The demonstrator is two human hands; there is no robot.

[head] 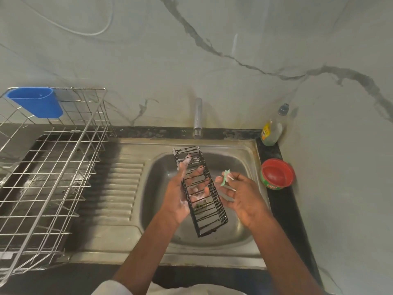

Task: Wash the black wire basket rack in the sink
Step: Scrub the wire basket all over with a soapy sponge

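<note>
A long, narrow black wire basket rack hangs tilted over the steel sink basin. My left hand holds it from underneath, soapy fingers showing through the wires. Just to the rack's right, my right hand pinches a small green scrubbing pad with foam on it, a little apart from the rack. The tap stands behind the basin; I see no water running.
A large steel wire dish rack with a blue plastic cup fills the counter at left. The ribbed drainboard lies between it and the basin. A dish soap bottle and a red soap tub stand at right.
</note>
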